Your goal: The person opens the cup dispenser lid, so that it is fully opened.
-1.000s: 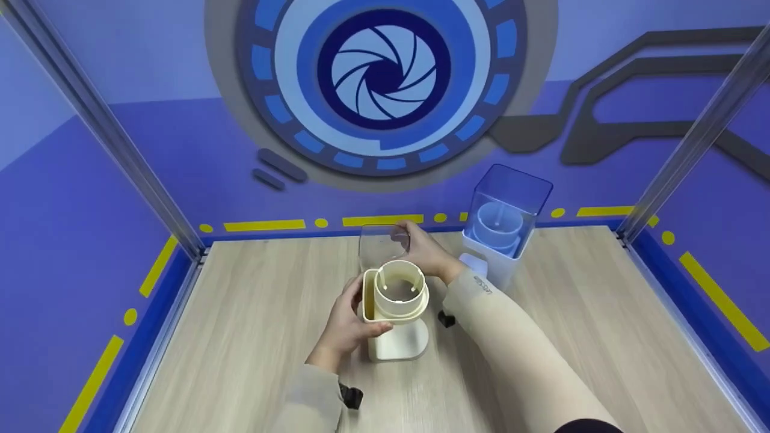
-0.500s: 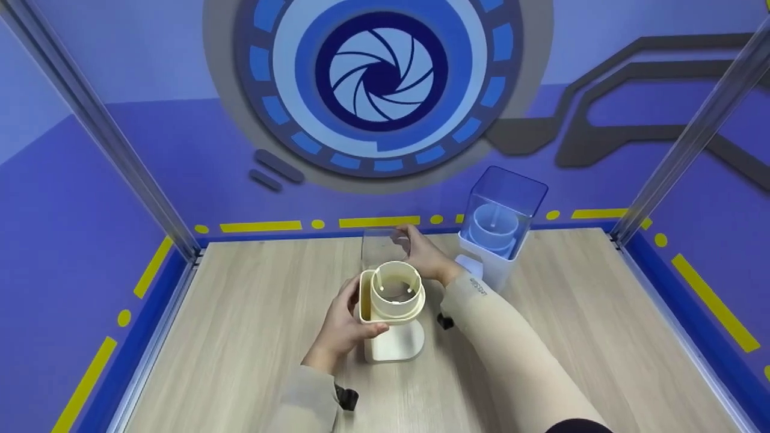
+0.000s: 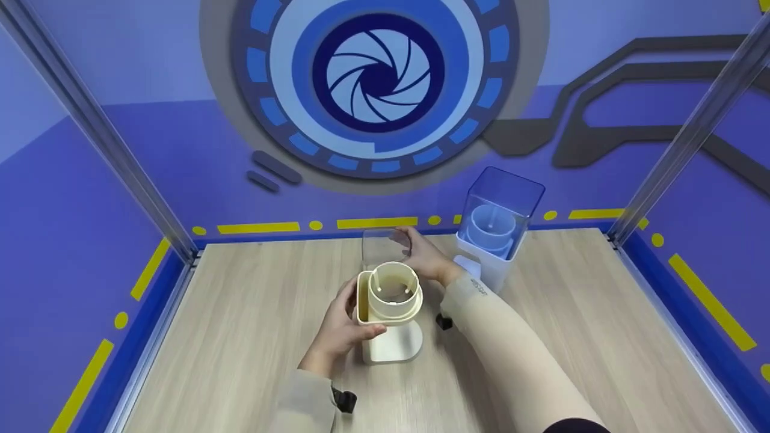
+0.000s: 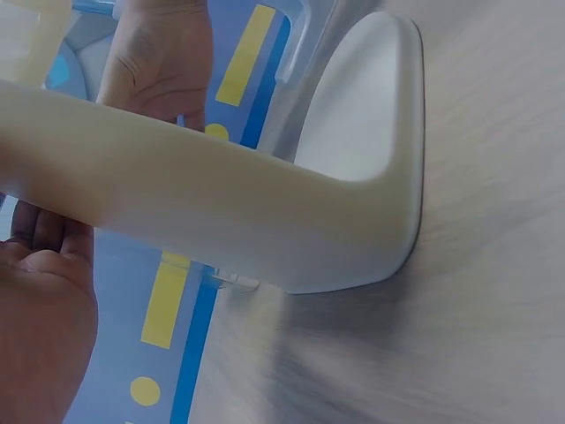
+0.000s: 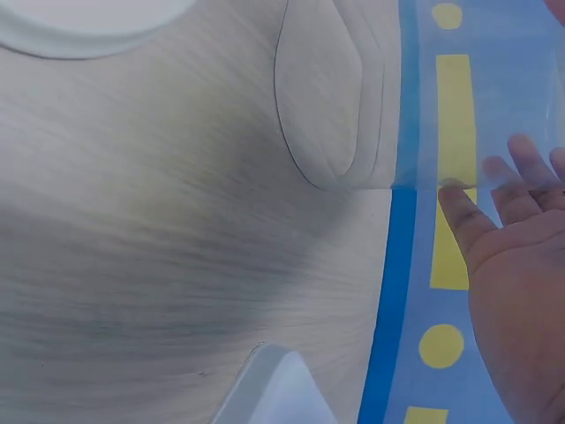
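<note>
While the L hand [image 3: 340, 329] is nearest, thumb across the front and other fingers bent round the L side, it has hold of the cream dispenser [image 3: 392, 314], which stands upright mid-table on its flat foot, round cup at top. Looks like hard plastic: prob. light, stiff, a bit slippery b/c smooth. Best hold = upper body just under the cup, or the upright post; the cup rim is prob. a poorer grip.

Just behind, the R hand [image 3: 426, 255] holds the clear cover [image 3: 378, 245] by its R side, fingers part bent and spread along the wall; exact thumb spot n/a, can't tell. Cover apart from table or touching: can't tell either. Prob. v. light, thin but rigid, may scratch or crack, so take opp. walls w/ an even, gentle squeeze.

Farther back R, a 2nd dispenser [image 3: 490, 258], white w/ tinted cover on, stands near the patterned back wall [image 3: 271, 126].
</note>
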Available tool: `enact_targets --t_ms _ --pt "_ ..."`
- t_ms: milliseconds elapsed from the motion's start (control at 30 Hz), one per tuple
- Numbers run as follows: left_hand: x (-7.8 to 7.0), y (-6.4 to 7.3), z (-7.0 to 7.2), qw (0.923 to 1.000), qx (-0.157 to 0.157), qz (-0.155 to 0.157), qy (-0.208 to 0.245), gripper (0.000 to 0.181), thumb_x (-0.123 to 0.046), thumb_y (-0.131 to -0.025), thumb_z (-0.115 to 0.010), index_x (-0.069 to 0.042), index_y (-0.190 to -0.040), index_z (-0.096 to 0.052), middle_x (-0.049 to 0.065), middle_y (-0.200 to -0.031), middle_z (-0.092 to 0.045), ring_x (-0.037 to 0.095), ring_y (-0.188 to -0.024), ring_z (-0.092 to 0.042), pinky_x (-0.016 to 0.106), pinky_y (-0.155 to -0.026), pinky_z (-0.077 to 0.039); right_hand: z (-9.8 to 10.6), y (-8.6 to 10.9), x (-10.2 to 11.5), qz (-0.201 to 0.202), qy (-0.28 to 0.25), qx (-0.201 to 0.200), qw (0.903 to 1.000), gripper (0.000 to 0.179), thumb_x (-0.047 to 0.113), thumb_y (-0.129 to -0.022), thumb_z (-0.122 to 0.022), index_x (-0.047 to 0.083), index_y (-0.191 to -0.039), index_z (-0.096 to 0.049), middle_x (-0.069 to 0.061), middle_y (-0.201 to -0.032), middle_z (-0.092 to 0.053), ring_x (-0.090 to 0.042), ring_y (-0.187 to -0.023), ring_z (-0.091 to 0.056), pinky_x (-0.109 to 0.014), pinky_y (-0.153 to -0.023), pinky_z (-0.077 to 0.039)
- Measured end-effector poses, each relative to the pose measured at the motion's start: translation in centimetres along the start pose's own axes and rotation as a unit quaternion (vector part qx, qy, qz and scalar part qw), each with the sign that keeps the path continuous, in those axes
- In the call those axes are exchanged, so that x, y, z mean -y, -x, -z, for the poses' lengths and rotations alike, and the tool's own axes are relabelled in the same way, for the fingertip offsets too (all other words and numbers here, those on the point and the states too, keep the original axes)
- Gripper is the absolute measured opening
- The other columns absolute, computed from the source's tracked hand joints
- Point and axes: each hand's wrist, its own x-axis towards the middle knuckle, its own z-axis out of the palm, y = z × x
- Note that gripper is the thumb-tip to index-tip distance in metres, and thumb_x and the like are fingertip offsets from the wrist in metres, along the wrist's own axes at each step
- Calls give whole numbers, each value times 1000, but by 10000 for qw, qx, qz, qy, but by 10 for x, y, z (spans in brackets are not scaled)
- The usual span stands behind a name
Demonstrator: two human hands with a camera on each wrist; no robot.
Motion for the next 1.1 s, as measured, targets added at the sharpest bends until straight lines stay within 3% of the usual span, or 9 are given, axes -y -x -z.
enact_targets --t_ms 200,367,467,567,700,767,933,1100 --pt "-1 4 -3 9998 33 -45 186 128 -19 -72 -107 -1 -175 -33 24 -177 -43 46 -169 -36 13 -129 -33 1 6 2 50 -89 -58 9999 107 -2 -83 -83 -9 -172 -24 -32 -181 -33 -44 -174 -27 -64 -143 -24" --pt "0 6 -3 9989 132 -257 368 140 -45 -70 -109 -5 -177 -30 19 -178 -44 29 -168 -39 13 -132 -30 1 18 7 128 -653 -213 9976 117 -9 -81 -76 -7 -178 -10 -33 -185 -23 -46 -177 -17 -63 -144 -19" --pt "0 7 -3 9978 129 -325 565 146 -58 -68 -108 -7 -179 -27 17 -177 -44 19 -165 -42 14 -133 -31 3 30 11 181 -956 -348 9947 116 -11 -84 -77 -6 -178 -8 -31 -185 -22 -45 -177 -15 -61 -145 -18" --pt "-3 9 -5 9971 46 -377 663 147 -67 -69 -103 -8 -180 -26 19 -178 -40 24 -167 -40 14 -133 -31 6 46 13 248 -1097 -448 9926 111 -15 -86 -72 -8 -177 -9 -31 -186 -21 -46 -177 -14 -62 -145 -18" --pt "-15 12 -8 9950 -340 -678 655 136 -73 -80 -94 -2 -176 -30 26 -179 -36 45 -170 -32 20 -136 -32 11 72 13 303 -1136 -556 9915 103 -17 -88 -65 -10 -176 -11 -33 -185 -21 -49 -176 -15 -64 -144 -20" --pt "-24 13 -9 9920 -639 -876 644 122 -66 -88 -90 2 -173 -34 28 -178 -37 50 -170 -29 26 -139 -31 14 86 12 345 -1129 -623 9910 100 -17 -90 -66 -11 -176 -14 -33 -184 -23 -50 -175 -18 -63 -143 -22" --pt "-50 14 -14 9839 -1420 -1022 371 73 -31 -106 -65 3 -166 -44 27 -174 -43 46 -167 -34 47 -142 -27 19 123 12 460 -1219 -990 9865 91 -13 -94 -69 -12 -173 -25 -34 -180 -33 -50 -170 -32 -58 -140 -33" --pt "-79 18 -27 9750 -1914 -1133 -3 59 -25 -108 -45 1 -161 -52 23 -169 -47 43 -164 -39 56 -138 -29 23 158 14 559 -1502 -1341 9779 81 -17 -96 -67 -14 -169 -33 -34 -174 -43 -31 -158 -54 -45 -133 -48"
